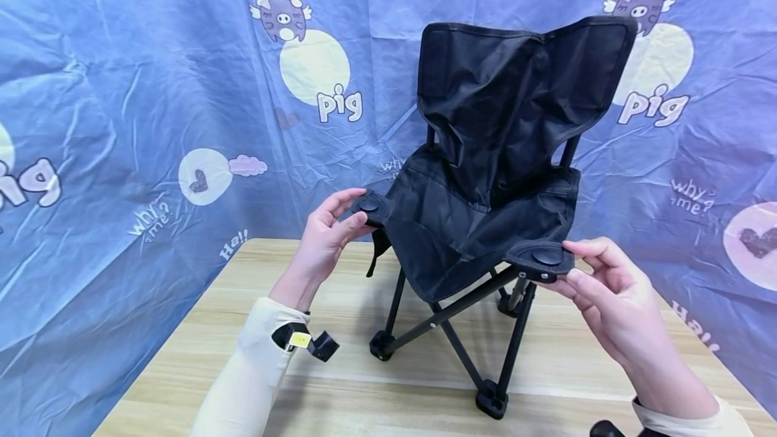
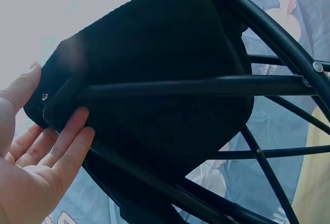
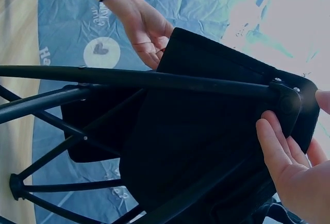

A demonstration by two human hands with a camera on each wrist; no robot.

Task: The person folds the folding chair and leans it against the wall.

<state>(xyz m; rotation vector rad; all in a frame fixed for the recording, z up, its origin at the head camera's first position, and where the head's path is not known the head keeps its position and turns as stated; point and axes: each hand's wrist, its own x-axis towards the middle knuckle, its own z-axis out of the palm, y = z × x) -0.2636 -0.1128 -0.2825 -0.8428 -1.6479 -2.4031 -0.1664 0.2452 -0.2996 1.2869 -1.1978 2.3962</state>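
A small black folding chair (image 1: pixel 479 221) stands unfolded on the table, its backrest (image 1: pixel 522 79) upright and creased. My left hand (image 1: pixel 328 238) holds the seat's left front corner (image 1: pixel 370 205) between thumb and fingers. At the right front corner (image 1: pixel 543 258), my right hand (image 1: pixel 613 295) pinches the edge, thumb below and index finger on top in the head view. The left wrist view shows the fingers of the left hand (image 2: pixel 46 157) against the seat's dark underside (image 2: pixel 170 116). From the right wrist, the right hand's fingers (image 3: pixel 278 147) lie by the riveted corner bracket (image 3: pixel 285 100).
Crossed metal legs (image 1: pixel 449 329) end in black plastic feet (image 1: pixel 492 400) on the wooden table (image 1: pixel 340 383). A black strap (image 1: pixel 378 251) hangs under the left corner. Behind the table hangs a blue cloth (image 1: pixel 152 86) printed with pigs and words.
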